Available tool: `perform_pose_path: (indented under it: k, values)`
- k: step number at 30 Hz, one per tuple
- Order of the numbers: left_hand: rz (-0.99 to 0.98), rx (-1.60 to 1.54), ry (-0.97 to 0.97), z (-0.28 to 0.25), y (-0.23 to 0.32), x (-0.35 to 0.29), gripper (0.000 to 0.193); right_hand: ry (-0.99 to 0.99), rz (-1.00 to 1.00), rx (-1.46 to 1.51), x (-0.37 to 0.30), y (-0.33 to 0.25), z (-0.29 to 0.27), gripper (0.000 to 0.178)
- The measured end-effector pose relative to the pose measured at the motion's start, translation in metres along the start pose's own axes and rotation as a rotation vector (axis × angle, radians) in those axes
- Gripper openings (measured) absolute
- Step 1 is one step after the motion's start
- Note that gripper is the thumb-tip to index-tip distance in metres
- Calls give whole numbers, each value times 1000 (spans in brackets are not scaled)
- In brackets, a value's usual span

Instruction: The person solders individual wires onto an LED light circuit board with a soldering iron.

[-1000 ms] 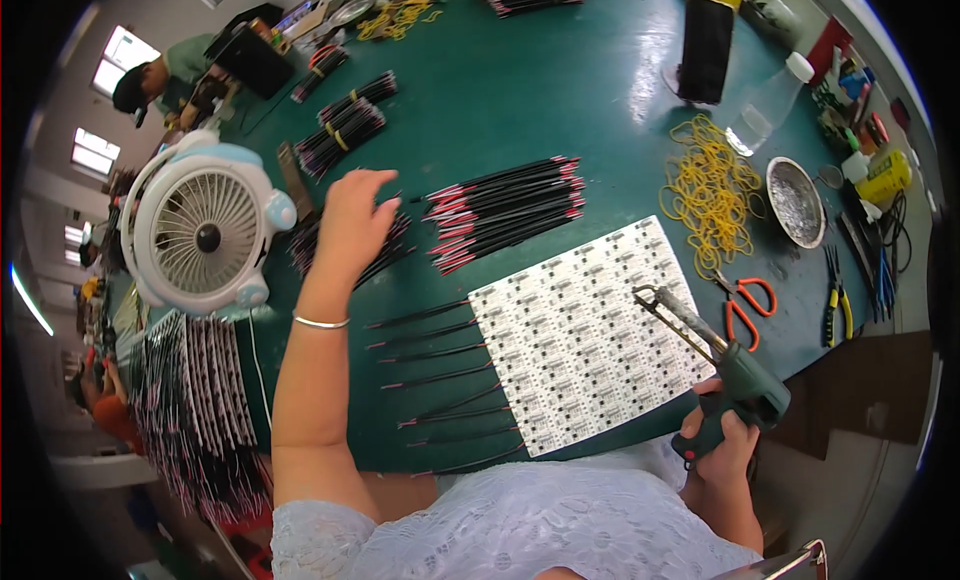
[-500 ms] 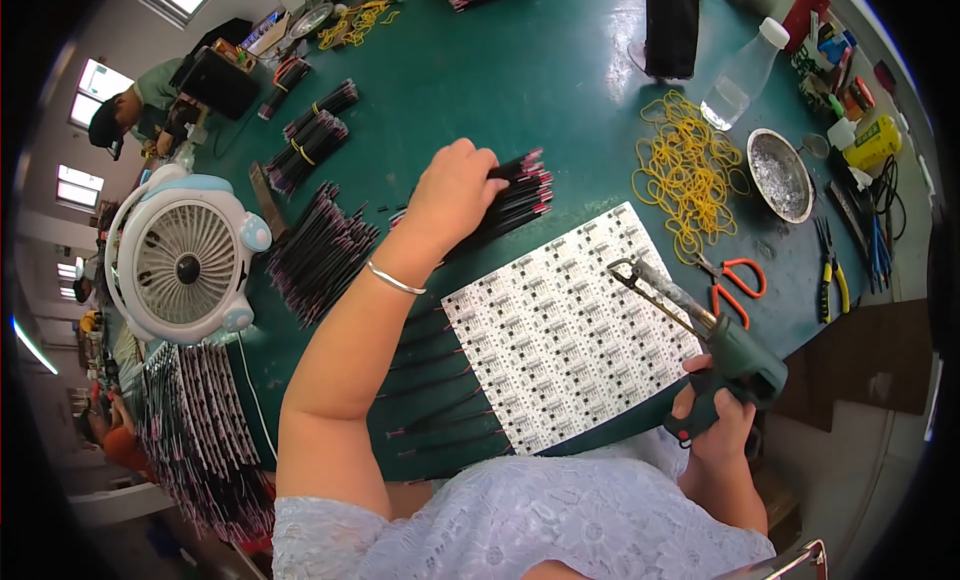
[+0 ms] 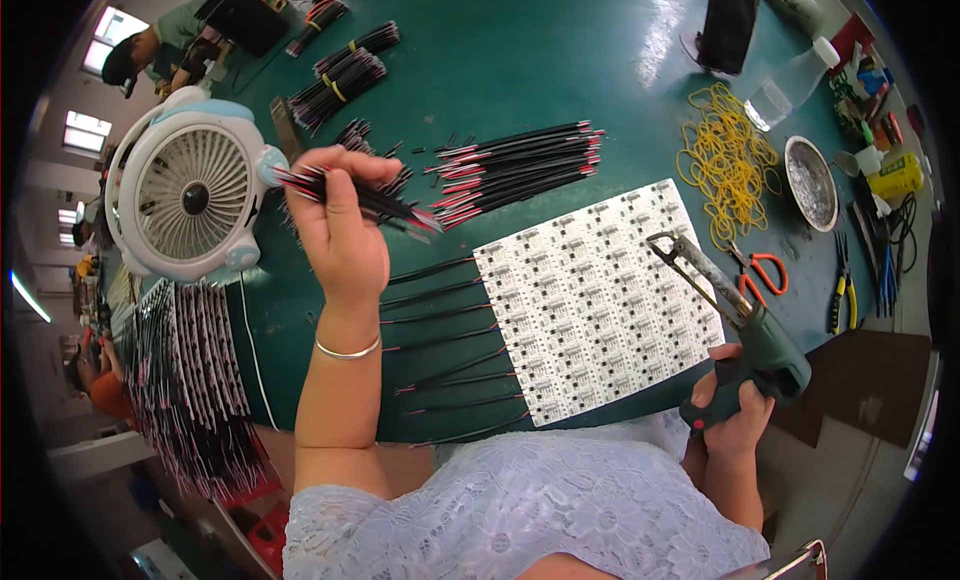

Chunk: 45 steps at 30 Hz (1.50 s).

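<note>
My left hand (image 3: 345,225) is closed around a small bunch of black and red wires (image 3: 408,214), raised near the fan. Their stripped tips poke out on both sides of my fingers. More cut wires (image 3: 525,170) lie in a loose row to the right of that hand. In front of me is a white circuit board panel (image 3: 600,305) covered in small parts. Several short wires (image 3: 430,305) stick out from its left edge. My right hand (image 3: 738,420) grips a green soldering gun (image 3: 768,355) by its handle, its metal tip over the panel's right part.
A white and blue fan (image 3: 195,200) stands left, with hanging wired strips (image 3: 190,360) below it. Yellow rubber bands (image 3: 725,165), a metal bowl (image 3: 812,185), orange-handled cutters (image 3: 765,275), pliers (image 3: 845,290) and a clear bottle (image 3: 790,90) lie right. Another person (image 3: 150,55) sits far left.
My left hand has moved left, away from the row of wires, and now holds a bunch up near the fan. The view has shifted a little; my right hand still grips the soldering gun.
</note>
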State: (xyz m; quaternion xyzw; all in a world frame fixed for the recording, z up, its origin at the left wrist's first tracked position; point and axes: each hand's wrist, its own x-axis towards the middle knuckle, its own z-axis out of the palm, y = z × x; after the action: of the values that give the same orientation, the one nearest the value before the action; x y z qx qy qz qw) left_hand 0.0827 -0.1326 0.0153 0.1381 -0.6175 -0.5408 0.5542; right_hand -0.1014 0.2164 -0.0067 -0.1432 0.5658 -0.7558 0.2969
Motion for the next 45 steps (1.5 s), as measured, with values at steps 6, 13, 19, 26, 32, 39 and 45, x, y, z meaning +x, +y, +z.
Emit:
perform_pose_path:
  k: [6, 13, 19, 26, 32, 39, 45]
  values:
    - [-84, 20, 83, -10, -6, -9, 18, -80, 44, 30, 9, -5, 11, 54]
    - [173, 869, -571, 11, 41, 3, 21, -145, 142, 116, 33, -20, 20, 60]
    - [89, 1082, -815, 4, 10, -35, 23, -230, 219, 56, 51, -19, 40, 68]
    - [60, 1088, -809, 11, -1, -45, 21, -276, 412, -58, 55, 4, 55, 64]
    - [142, 1106, -694, 15, -7, -48, 19, -424, 352, -266, 51, 2, 55, 52]
    - [130, 1159, -757, 16, -6, -54, 17, -567, 156, -624, 50, 1, 56, 16]
    - [153, 1150, -723, 16, -8, -56, 17, -675, -59, -989, 48, 7, 50, 26]
